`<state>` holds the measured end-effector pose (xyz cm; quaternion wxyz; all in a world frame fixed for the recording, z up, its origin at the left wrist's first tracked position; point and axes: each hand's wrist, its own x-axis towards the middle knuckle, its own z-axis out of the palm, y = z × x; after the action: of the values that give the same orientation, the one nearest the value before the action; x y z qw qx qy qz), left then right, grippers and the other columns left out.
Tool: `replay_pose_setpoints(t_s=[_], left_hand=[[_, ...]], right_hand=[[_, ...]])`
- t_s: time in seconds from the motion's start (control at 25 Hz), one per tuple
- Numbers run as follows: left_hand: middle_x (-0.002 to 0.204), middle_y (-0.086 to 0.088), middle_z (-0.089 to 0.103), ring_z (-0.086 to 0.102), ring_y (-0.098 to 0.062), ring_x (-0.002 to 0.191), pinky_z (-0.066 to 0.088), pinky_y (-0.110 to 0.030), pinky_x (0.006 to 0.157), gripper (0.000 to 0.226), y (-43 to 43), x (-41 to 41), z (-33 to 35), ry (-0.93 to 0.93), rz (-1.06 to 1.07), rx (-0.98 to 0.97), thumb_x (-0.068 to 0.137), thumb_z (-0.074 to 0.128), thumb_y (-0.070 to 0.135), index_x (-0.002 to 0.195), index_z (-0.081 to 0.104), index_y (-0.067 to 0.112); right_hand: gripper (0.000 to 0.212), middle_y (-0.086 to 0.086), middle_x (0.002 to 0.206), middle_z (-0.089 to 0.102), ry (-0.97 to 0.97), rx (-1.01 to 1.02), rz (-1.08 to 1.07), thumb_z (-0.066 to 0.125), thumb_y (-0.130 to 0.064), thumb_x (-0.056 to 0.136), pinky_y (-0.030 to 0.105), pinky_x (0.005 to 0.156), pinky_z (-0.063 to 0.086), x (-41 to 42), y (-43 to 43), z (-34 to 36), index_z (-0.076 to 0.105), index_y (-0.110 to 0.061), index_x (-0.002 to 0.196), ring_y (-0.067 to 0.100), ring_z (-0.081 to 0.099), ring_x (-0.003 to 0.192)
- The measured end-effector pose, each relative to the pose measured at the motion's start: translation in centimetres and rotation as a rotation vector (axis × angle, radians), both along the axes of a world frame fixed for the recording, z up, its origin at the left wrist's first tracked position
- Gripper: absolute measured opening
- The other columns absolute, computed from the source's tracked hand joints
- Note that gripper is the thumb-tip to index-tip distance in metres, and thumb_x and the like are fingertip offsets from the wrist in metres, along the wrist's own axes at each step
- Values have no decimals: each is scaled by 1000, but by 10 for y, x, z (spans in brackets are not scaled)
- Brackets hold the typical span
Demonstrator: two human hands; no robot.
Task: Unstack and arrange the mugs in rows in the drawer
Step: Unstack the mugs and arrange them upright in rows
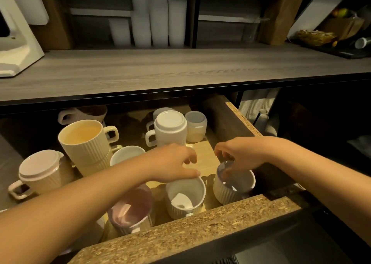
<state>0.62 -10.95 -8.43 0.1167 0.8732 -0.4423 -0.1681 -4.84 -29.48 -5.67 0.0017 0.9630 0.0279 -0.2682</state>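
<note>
My right hand (239,157) reaches down into the right mug (230,191), fingers curled inside its mouth and pinching the far rim. That mug stands mouth up just behind the drawer front (200,227), at its right end.

My left hand (172,163) hovers over the far rim of the middle mug (186,195), fingers loosely curled with nothing in them. The thumb lies right at the rim; whether it touches I cannot tell. The middle mug stands mouth up just behind the drawer front, near its centre, beside the right mug and apart from it.

The pink mug (132,209) sits under my left forearm, behind the left part of the drawer front, mouth up and leaning.

Farther back from the drawer front, to the left, a stack of cream mugs (84,143) stands mouth up, with an upturned pink-bottomed mug (40,173) to its left. A white mug (126,153) shows behind my left wrist. Farthest back stand two upturned mugs, a white one (170,129) and a greyish one (195,126), side by side.

The bench (160,69) lies above the drawer.
</note>
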Motion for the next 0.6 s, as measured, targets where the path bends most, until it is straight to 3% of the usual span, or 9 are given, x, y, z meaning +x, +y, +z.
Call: replay_pose_setpoints(t_s=[0.16, 0.36, 0.48, 0.6], left_hand=[[98, 4, 65, 61, -11, 86, 55, -29, 77, 24, 9, 15, 21, -130, 150, -173, 88, 58, 40, 103, 61, 22], [81, 6, 53, 51, -11, 71, 44, -26, 60, 26, 30, 40, 27, -365, 342, -149, 83, 61, 45, 86, 49, 22], [99, 3, 53, 51, -10, 83, 43, -24, 65, 43, 39, 51, 18, -345, 396, -120, 79, 66, 48, 107, 47, 22], [140, -3, 43, 47, -20, 123, 46, -33, 95, 78, 43, 59, 0, -203, 410, -103, 78, 68, 46, 141, 29, 21]], right_hand=[[43, 5, 120, 61, -242, 72, 31, 58, -37, 89, 27, 84, 50, 22, 16, 21, 49, -16, 126, 20, 59, 102], [50, 4, 124, 58, -400, 169, -13, 61, -39, 86, 28, 88, 51, 60, 38, 30, 48, -17, 129, 18, 57, 104], [69, 4, 136, 51, -368, 205, -54, 69, -41, 80, 27, 89, 45, 80, 49, 19, 38, -19, 138, 20, 51, 116], [87, 4, 145, 42, -320, 252, -113, 72, -46, 75, 34, 99, 43, 94, 54, 8, 26, -22, 144, 23, 45, 127]])
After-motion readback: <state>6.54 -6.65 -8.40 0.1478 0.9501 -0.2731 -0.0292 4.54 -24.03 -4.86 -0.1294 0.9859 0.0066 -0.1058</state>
